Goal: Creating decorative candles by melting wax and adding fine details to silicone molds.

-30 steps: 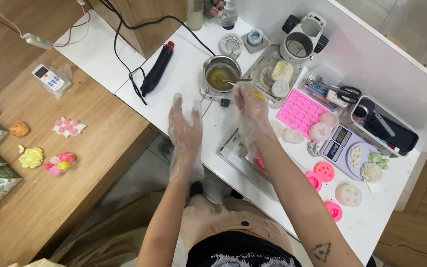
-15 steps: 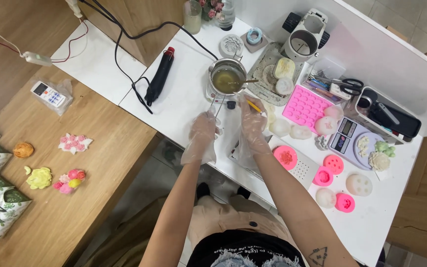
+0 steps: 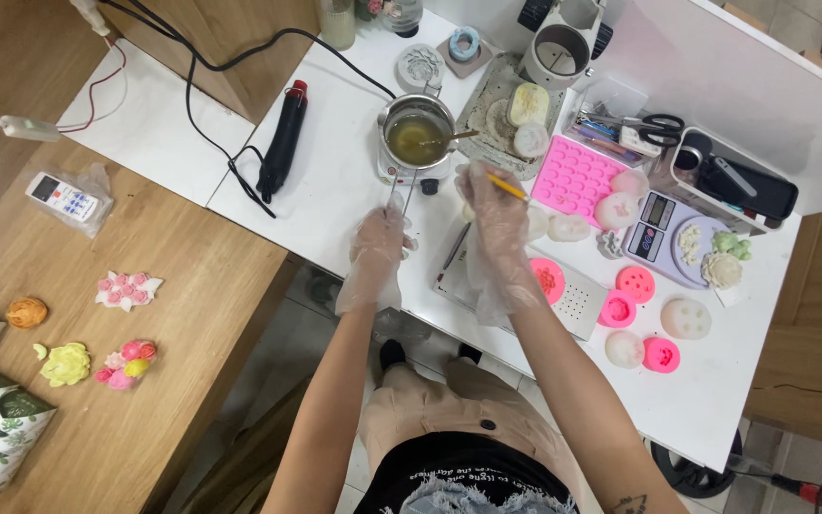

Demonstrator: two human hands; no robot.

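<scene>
Both hands are gloved in clear plastic. Left hand is closed around thin metal tongs; right hand is pinched on a yellow pencil-like stick.

Surface: a white tabletop is seen running diagonally from upper left to lower right, with a white wall panel behind it at upper right. A wooden tabletop is butted against it on the left, lower in frame. Pale floor tiles are visible between the two, under the person's legs.

Tongs: long axis is roughly vertical in frame, tilted slightly right; the tips point away from the person, toward a small metal pot of amber liquid. Tips are just short of the pot base; contact cannot be told. Stick: long axis is diagonal, upper left to lower right, held above the tabletop just right of the pot.

Also on the white tabletop: a black heat gun with its cable, left of the pot; a pink grid mould; round pink moulds; a digital scale; scissors; a white perforated tray under the right wrist.

On the wooden tabletop: small flower shapes in pink, yellow and orange, and a bagged remote.
</scene>
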